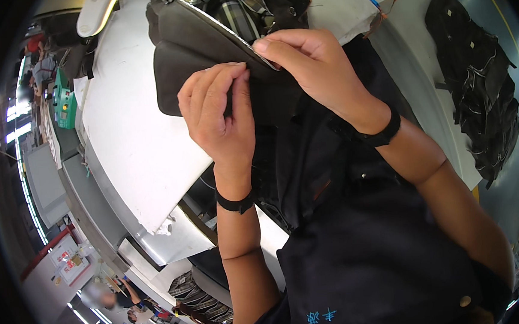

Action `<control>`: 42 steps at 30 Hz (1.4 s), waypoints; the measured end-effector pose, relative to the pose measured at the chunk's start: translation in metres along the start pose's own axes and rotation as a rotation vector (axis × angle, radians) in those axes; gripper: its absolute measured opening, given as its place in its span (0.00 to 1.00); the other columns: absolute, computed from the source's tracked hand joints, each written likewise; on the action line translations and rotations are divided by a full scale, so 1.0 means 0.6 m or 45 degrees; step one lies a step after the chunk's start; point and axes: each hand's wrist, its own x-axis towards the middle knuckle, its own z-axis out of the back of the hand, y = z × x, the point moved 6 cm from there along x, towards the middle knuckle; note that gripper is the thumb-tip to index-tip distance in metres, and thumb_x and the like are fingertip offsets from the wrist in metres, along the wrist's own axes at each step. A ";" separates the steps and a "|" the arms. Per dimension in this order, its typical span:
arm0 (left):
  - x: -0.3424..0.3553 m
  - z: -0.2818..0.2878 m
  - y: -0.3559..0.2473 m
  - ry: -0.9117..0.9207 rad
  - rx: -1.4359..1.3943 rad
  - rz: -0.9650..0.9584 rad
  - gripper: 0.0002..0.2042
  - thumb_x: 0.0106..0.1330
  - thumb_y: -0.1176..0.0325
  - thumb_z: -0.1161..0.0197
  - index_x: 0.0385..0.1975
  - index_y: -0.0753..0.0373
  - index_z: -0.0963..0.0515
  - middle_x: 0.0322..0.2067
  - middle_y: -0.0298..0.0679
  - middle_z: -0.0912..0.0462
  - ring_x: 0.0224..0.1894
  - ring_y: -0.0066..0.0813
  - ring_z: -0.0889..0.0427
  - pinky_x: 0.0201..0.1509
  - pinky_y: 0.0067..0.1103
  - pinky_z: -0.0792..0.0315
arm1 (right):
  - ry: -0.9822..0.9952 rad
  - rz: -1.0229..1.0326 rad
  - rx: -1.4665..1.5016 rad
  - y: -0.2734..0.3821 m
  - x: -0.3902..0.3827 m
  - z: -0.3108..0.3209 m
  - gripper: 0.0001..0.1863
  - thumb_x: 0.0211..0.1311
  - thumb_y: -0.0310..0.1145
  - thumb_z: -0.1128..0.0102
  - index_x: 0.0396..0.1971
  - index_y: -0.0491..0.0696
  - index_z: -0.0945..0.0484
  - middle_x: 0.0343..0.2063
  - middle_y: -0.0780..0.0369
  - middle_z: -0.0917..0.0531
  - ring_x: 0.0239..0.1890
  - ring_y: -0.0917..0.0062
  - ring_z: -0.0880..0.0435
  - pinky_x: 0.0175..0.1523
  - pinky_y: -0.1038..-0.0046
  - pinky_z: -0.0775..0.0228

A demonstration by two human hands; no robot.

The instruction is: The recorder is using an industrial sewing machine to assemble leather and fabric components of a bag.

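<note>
A dark, leather-like bag piece (pixel 185 53) lies on the white worktop, its upper end beneath metal machine parts at the top edge. Along it runs a zipper (pixel 221 27) with silvery teeth, beside a plaid lining (pixel 234 13). My right hand (pixel 319 67) pinches the zipper's near end between thumb and forefinger. Just left of it, my left hand (pixel 217 111) has its thumb and fingertips pressed together on the dark material below the zipper. What exactly sits between those left fingertips is hidden. Both wrists wear black bands.
The white worktop (pixel 130 123) spreads leftward. A white lamp-like part (pixel 97 11) hangs at upper left. Dark bag pieces (pixel 477 86) are heaped at right. Folded plaid fabric (pixel 200 301) lies lower left. A green device (pixel 64 100) and people stand farther left. My dark apron (pixel 373 244) fills the near side.
</note>
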 end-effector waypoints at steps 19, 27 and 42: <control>-0.008 0.001 0.006 -0.019 -0.077 0.038 0.09 0.60 0.82 0.27 0.39 0.63 0.12 0.40 0.35 0.11 0.49 0.33 0.17 0.57 0.26 0.27 | -0.178 0.279 -0.154 0.015 -0.026 -0.017 0.10 0.70 0.30 0.34 0.40 0.37 0.14 0.28 0.62 0.11 0.31 0.88 0.18 0.36 0.81 0.28; -0.012 0.003 0.013 -0.069 -0.124 0.048 0.10 0.59 0.82 0.27 0.39 0.62 0.13 0.39 0.35 0.11 0.45 0.36 0.18 0.53 0.28 0.27 | -0.134 0.163 -0.043 0.008 -0.018 -0.032 0.09 0.68 0.30 0.29 0.40 0.38 0.14 0.30 0.68 0.14 0.34 0.89 0.22 0.40 0.83 0.29; 0.031 0.058 -0.016 0.031 0.102 -0.130 0.18 0.63 0.74 0.30 0.54 0.58 0.17 0.52 0.38 0.15 0.60 0.45 0.21 0.68 0.38 0.33 | -0.198 0.424 -0.193 0.061 -0.016 -0.049 0.08 0.66 0.32 0.32 0.30 0.46 0.19 0.25 0.66 0.18 0.30 0.77 0.24 0.43 0.72 0.32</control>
